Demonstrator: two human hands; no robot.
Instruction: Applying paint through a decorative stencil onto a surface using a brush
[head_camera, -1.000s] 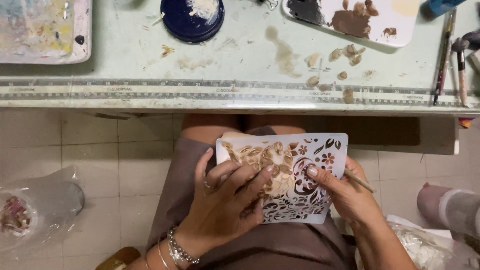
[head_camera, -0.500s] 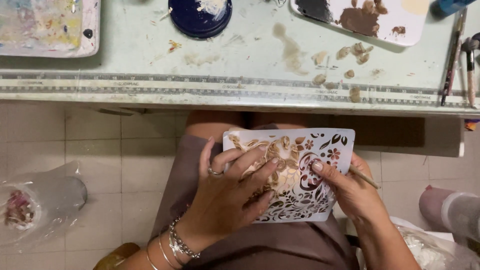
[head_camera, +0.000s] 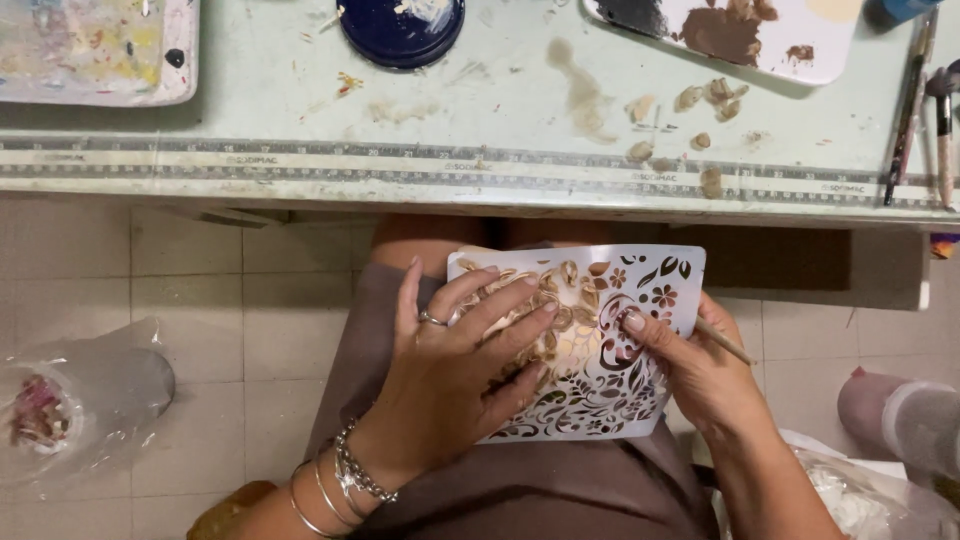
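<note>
A white cut-out stencil (head_camera: 640, 290) with flower and leaf shapes lies on my lap, over a brown-painted surface. My left hand (head_camera: 450, 380) presses flat on its left half, fingers spread; it wears a ring and several bracelets. My right hand (head_camera: 700, 375) grips a thin wooden-handled tool (head_camera: 725, 342) and pushes its working end against the stencil's middle, index finger on top. The tool's tip is hidden under the fingers.
A paint-smeared green table (head_camera: 300, 110) with a ruler edge runs across the top. On it are a dark blue lid (head_camera: 400, 30), a white palette (head_camera: 800, 45) with brown paint, a colourful palette (head_camera: 90, 50) and brushes (head_camera: 910, 110). A plastic-wrapped jar (head_camera: 80, 400) lies on the tiled floor, left.
The view has shifted slightly, so the stencil sits a little higher and to the right. Both hands stay on the stencil with small finger shifts.
</note>
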